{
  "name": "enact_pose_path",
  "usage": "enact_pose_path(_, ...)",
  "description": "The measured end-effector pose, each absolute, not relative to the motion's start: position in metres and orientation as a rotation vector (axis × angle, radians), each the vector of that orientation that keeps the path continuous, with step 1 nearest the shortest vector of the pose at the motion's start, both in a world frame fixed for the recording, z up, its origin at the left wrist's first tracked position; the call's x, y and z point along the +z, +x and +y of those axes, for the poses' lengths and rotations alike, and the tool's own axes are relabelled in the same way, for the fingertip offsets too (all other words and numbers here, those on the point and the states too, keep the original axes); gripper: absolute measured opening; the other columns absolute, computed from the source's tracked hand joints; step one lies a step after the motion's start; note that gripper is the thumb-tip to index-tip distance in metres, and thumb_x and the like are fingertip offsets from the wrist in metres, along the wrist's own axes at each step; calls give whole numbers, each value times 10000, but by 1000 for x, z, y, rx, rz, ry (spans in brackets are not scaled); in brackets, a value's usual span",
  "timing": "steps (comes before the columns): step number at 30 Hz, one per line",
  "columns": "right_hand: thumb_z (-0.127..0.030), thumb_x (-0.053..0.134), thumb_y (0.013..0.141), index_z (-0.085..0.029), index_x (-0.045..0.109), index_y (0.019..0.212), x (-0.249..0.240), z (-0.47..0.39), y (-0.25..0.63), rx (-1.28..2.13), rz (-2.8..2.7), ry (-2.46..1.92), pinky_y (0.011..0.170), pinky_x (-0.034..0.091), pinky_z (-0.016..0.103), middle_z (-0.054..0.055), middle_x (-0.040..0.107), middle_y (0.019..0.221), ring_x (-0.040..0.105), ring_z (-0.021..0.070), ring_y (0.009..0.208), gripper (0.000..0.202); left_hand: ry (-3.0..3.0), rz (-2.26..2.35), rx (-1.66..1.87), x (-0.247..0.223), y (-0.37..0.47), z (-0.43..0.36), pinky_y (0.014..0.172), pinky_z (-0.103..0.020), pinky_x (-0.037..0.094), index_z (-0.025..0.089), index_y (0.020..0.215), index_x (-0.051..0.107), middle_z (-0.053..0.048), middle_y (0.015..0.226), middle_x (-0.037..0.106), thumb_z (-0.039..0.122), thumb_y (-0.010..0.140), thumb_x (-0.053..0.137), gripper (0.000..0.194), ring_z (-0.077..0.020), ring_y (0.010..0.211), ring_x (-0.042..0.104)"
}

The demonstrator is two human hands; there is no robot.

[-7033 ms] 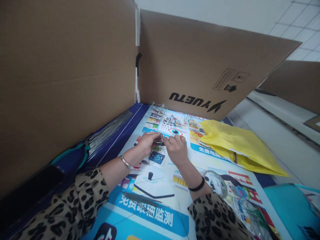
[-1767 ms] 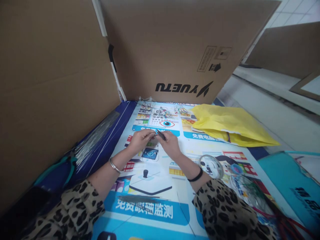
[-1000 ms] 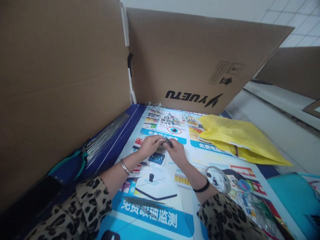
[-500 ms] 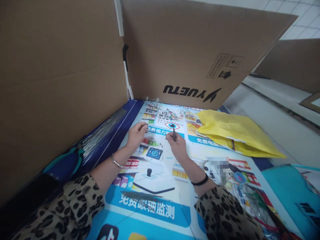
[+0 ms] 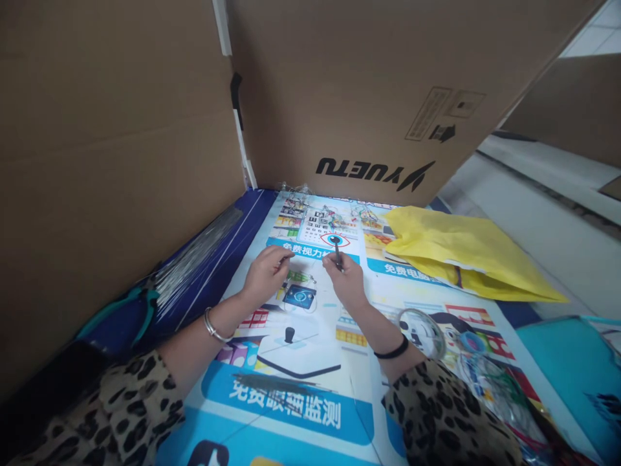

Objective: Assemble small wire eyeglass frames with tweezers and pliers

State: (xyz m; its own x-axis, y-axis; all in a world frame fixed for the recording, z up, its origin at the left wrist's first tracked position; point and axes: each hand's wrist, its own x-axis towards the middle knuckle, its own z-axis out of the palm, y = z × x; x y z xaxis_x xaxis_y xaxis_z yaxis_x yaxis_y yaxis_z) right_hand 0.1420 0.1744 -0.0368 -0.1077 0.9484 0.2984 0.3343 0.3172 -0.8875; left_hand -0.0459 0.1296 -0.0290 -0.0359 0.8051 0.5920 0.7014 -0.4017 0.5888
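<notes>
Basically, the right hand [image 5: 345, 279] gripped a dark tool [image 5: 337, 251] over the poster [image 5: 315, 323], left hand [image 5: 266, 277] near it.
Tool stood roughly upright between right thumb and fingers, top end in front of the printed eye [image 5: 334, 240]; right fingers closed around it. Left fingers bunched narrow, tips towards the right hand, hands apart; couldn't tell if they held anything. Dark wires [image 5: 264, 380] lay on the poster nearer the wearer, silver wires [image 5: 198, 255] at left beside the pliers [image 5: 151, 303], yellow bag [image 5: 470, 249] at right, tangled wires [image 5: 334, 219] at the far end near the cardboard [image 5: 339, 97].
</notes>
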Motion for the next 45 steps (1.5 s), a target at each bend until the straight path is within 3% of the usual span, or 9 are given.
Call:
enact_pose_path(12, -417, 543, 747, -184, 570, 735, -34, 177, 139, 851, -1626, -1172, 575, 384, 244, -17, 550, 623, 465, 119, 578, 234, 2318, 1624, 975, -31, -43, 129, 839, -352, 430, 185, 956, 597, -53, 960, 608, 72, 711, 505, 286, -215, 952, 529)
enact_pose_path(33, -383, 543, 743, -184, 568, 718, -32, 177, 138, 906, -1668, -1140, 581, 364, 247, -23, 512, 618, 433, 113, 582, 202, 2408, 1576, 811, -37, -44, 130, 882, -401, 388, 182, 1065, 575, -66, 1056, 623, 87, 698, 504, 386, -245, 1006, 509)
enact_pose_path(41, -336, 686, 590, -171, 554, 694, 4, 177, 152, 1748, -1370, -1146, 583, 464, 290, -10, 566, 600, 518, 108, 547, 235, 2388, 1586, 834, -38, -45, 129, 854, -378, 391, 186, 1023, 586, -55, 954, 626, 94, 702, 510, 343, -233, 951, 516)
enact_pose_path(45, -296, 722, 561, -174, 565, 689, 14, 173, 156, 1969, -1307, -1135, 617, 498, 325, -15, 566, 608, 516, 102, 563, 237, 2370, 1565, 848, -37, -46, 126, 847, -365, 394, 177, 1040, 582, -57, 960, 623, 83, 701, 507, 360, -225, 946, 515)
